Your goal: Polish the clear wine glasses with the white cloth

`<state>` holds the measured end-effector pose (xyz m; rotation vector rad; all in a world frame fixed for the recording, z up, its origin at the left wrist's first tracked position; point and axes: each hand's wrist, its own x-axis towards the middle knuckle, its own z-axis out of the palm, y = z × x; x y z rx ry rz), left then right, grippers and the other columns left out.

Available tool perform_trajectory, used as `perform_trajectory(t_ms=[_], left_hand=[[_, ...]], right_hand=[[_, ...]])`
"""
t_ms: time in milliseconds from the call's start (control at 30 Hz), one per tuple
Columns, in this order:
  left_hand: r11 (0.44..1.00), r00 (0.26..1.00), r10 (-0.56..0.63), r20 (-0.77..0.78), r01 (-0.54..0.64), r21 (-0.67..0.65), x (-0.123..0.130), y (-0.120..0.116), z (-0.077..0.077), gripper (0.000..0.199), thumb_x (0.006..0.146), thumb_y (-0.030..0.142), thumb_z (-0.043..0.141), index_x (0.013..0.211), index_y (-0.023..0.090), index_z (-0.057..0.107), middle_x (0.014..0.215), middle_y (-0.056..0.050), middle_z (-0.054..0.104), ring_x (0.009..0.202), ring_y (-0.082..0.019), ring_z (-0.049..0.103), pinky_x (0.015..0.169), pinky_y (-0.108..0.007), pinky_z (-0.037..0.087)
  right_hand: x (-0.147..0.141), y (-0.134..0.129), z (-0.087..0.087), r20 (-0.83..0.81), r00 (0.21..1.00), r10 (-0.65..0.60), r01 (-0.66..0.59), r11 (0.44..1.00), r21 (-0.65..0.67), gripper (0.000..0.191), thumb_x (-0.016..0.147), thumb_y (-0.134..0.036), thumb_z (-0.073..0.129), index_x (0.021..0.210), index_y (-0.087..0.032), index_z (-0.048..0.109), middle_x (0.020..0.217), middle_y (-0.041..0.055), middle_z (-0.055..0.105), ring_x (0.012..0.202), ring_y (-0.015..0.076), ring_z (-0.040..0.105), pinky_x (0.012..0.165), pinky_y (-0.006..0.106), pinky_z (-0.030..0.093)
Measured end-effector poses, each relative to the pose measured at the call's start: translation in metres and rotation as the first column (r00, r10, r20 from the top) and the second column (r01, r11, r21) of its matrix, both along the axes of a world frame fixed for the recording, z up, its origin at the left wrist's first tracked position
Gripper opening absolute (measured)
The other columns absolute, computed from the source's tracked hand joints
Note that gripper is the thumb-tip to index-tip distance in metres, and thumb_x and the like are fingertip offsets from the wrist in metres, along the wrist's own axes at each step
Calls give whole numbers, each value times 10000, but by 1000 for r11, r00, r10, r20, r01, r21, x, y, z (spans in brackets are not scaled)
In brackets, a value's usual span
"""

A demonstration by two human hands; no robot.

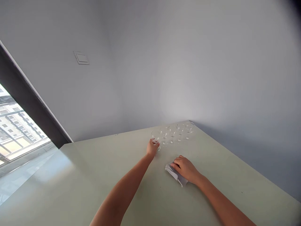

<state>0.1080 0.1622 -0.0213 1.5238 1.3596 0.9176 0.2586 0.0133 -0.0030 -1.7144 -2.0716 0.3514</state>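
Note:
My left hand (152, 147) is closed around the lower part of a clear stemmed glass (155, 135), at the left end of a row of similar glasses. Several more clear glasses (172, 131) stand to its right, near the far corner of the pale green table (105, 175). Nearer to me, my right hand (184, 167) grips a folded white cloth (175, 174) lying on the tabletop. The fingers of this hand are curled over the cloth's upper right part.
Grey walls meet behind the table, with a white switch plate (81, 58) on the left one. A dark frame (30, 91) edges a window or door opening at the far left, where a railing and buildings show.

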Motion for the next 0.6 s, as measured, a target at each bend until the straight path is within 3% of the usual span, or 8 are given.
perform_trajectory(t_ms=[133,333,467,600], left_hand=[[999,999,-37,22,37,-18,-2,1,-3,274,695,311,583,923,160,600,767,-33,603,621,-103,529,576,-226,393],[999,998,-39,57,41,-31,-31,-9,-3,252,677,310,592,884,169,624,692,-18,586,566,-89,503,520,-205,383],[1000,998,13,57,-12,-23,-68,-14,-4,277,662,338,602,876,164,631,644,-12,579,523,-86,491,491,-204,380],[987,987,158,37,-159,24,-129,-6,-2,322,666,350,590,923,158,617,690,-18,606,534,-87,499,529,-214,404]], right_hand=[[1,1,-1,-6,1000,4,-4,1000,-16,418,868,-408,313,510,-204,386,571,21,512,678,175,473,569,277,333],[2,0,0,-42,999,-13,12,999,-31,407,859,-413,316,513,-210,382,570,20,492,685,176,470,572,282,345],[2,0,1,-75,997,-25,21,998,-53,391,854,-408,322,521,-212,376,574,16,492,697,178,475,577,279,355],[3,0,0,-103,994,-29,22,997,-69,391,845,-427,327,521,-215,382,572,17,497,697,180,481,590,284,367]])
